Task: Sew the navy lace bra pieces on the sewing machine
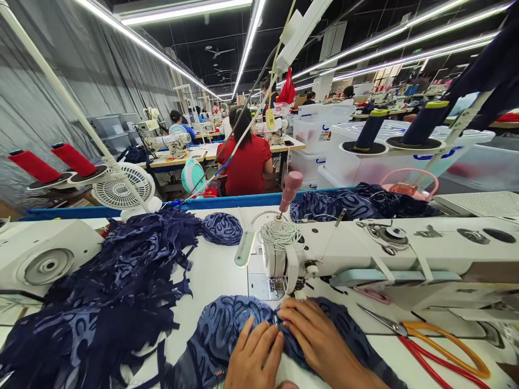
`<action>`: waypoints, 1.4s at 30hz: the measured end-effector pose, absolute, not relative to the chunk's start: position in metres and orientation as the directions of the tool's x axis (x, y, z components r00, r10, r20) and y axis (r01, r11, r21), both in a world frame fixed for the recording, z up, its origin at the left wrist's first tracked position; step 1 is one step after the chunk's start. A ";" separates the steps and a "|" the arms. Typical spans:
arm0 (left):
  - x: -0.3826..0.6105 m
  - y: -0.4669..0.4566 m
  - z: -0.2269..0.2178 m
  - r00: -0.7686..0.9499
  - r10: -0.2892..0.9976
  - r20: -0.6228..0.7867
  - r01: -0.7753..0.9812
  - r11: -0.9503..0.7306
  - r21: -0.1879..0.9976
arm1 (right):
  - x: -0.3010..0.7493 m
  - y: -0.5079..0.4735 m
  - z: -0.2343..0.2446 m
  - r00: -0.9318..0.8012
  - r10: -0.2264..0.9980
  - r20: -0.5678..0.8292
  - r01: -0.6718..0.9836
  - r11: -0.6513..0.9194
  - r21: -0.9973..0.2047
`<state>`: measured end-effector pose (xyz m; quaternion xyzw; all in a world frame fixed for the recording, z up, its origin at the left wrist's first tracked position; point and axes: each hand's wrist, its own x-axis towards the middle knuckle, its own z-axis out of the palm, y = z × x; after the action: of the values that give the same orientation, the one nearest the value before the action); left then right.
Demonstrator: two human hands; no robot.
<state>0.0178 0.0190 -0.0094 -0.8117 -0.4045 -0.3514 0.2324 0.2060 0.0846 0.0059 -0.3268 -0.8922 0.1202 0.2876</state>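
Note:
A navy lace piece (223, 329), shaped like a pair of bra cups, lies on the table just in front of the sewing machine's presser foot (279, 286). My left hand (257, 354) rests on the left cup near its inner edge, fingers stretched out and lying on the cloth. On the middle and right part of the piece lies my right hand (318, 337), its fingers extended side by side and its fingertips close to my left ones. The right thumb is hidden. Under the machine arm, the right cup (344, 324) spreads out.
Orange-and-red-handled scissors (441, 346) lie at the right. A heap of navy cut pieces (117, 281) covers the left side, with a lace cup (221, 228) behind. A pink-handled screwdriver (290, 192) stands on the machine head (279, 254). Ahead sits a person in red (247, 162).

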 end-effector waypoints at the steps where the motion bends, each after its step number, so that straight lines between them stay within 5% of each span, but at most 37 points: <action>1: 0.017 0.021 -0.007 0.427 0.520 0.740 0.824 -0.561 -0.081 | 0.207 0.083 0.006 -0.630 0.621 0.466 0.481 0.783 -0.394; 5: 0.021 0.027 -0.010 0.302 0.556 0.775 0.861 -0.508 0.029 | 0.205 0.081 0.010 -0.636 0.612 0.471 0.456 0.790 -0.411; 13: 0.028 0.031 -0.018 0.258 0.536 0.803 0.870 -0.491 0.048 | 0.208 0.086 0.023 -0.647 0.622 0.442 0.459 0.780 -0.425; 23: 0.030 0.030 -0.024 0.312 0.547 0.777 0.893 -0.448 -0.043 | 0.217 0.086 -0.005 -0.628 0.542 0.558 0.529 0.824 -0.205; 29: 0.032 0.030 -0.017 0.283 0.532 0.798 0.898 -0.440 -0.025 | 0.199 0.094 0.018 -0.667 0.728 0.158 0.652 0.674 -0.348; 36: 0.043 0.024 -0.061 0.275 0.369 0.888 0.874 -0.481 -0.070 | 0.176 0.107 0.012 -0.558 0.827 0.070 0.731 0.530 -0.429; 42: 0.058 0.019 -0.078 0.094 0.326 0.941 0.892 -0.448 0.067 | 0.175 0.110 0.012 -0.501 0.865 0.038 0.760 0.460 -0.459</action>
<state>0.0579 0.0193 -0.0776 -0.6845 -0.4448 -0.5054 0.2797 0.1747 0.1100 0.0122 -0.4815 -0.8438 0.1956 0.1339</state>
